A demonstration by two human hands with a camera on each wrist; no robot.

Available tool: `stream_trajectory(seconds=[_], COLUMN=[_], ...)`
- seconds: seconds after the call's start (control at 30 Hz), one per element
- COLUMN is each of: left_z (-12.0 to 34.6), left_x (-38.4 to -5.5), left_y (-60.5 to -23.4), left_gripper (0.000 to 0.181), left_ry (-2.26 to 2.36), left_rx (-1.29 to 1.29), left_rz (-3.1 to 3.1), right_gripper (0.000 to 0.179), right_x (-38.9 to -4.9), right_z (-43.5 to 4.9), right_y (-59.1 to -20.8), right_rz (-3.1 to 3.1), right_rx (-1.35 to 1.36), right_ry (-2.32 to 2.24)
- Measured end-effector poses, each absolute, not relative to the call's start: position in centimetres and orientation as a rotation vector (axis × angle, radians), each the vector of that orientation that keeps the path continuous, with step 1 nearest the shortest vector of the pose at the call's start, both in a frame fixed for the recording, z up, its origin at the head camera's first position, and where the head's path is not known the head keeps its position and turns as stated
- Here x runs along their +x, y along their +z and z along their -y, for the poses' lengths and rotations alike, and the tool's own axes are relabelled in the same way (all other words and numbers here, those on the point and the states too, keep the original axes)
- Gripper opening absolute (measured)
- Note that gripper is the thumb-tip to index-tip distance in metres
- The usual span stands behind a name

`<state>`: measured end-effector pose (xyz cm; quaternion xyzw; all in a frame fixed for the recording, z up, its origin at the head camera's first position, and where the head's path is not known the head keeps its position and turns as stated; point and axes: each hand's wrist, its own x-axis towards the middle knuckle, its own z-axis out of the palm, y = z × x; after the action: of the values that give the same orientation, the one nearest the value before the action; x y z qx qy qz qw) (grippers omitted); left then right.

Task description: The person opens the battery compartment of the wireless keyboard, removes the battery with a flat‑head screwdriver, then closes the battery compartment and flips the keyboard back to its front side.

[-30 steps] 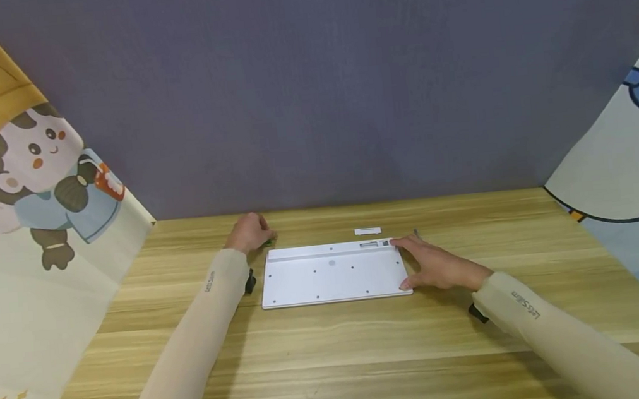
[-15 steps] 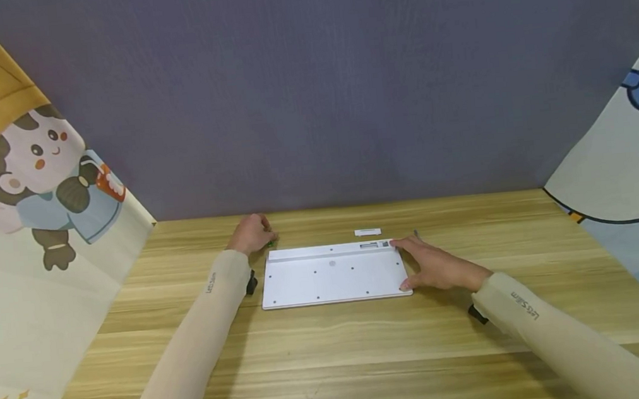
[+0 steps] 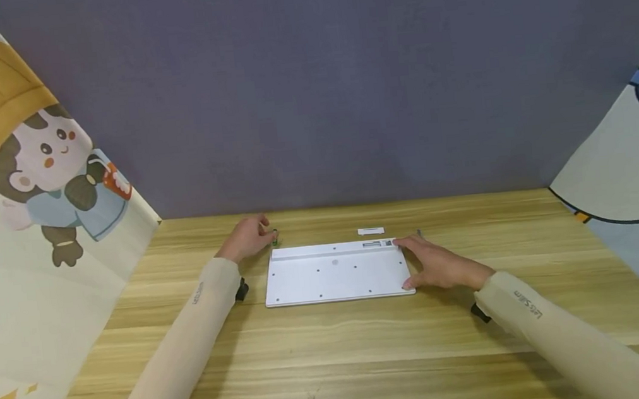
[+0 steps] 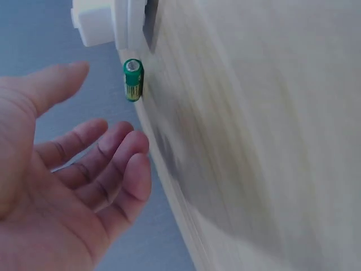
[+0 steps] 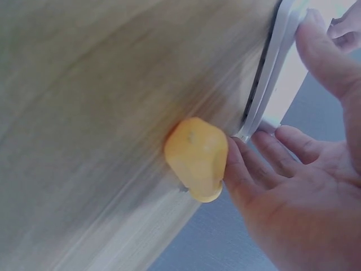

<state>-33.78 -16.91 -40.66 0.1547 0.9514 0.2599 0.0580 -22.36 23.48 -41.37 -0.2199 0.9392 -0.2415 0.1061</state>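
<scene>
A white keyboard (image 3: 338,280) lies underside up, its small battery compartment (image 3: 373,244) uncovered at the far right. My right hand (image 3: 439,265) holds its right end, thumb at the near corner and fingers at the far corner. Just past the far left corner lies a green battery (image 4: 133,82). My left hand (image 3: 245,239) is beside this battery, fingers loosely bent and apart from it in the left wrist view. Behind the keyboard rests a slim white compartment cover (image 3: 370,231).
Beside my right fingers is a rounded yellow object (image 5: 196,155), mostly hidden in the head view. The wooden table (image 3: 322,358) meets a dark grey panel (image 3: 333,97) at the back. Printed cartoon walls stand on both sides.
My left hand has drawn back a little to the left, and the green battery now shows apart from the fingers. The right hand stays at the keyboard. The head view has shifted slightly.
</scene>
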Motion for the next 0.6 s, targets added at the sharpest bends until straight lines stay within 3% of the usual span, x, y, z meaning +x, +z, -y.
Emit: stream_trajectory(seconds=[0.13, 0.6], left_z=[17.6, 19.7], left_x=[-32.9, -29.0], left_y=[-40.6, -41.1], left_gripper=[0.043, 0.076], left_ry=[0.837, 0.795], left_rx=[0.569, 0.825], left_rz=[-2.804, -2.648], right_gripper=[0.093, 0.095], right_x=[-22.4, -22.4], right_z=[-23.4, -23.5], right_y=[-41.3, -41.2], right_rz=[-2.763, -2.76], right_rx=[-0.633, -0.633], right_ry=[-0.713, -0.703])
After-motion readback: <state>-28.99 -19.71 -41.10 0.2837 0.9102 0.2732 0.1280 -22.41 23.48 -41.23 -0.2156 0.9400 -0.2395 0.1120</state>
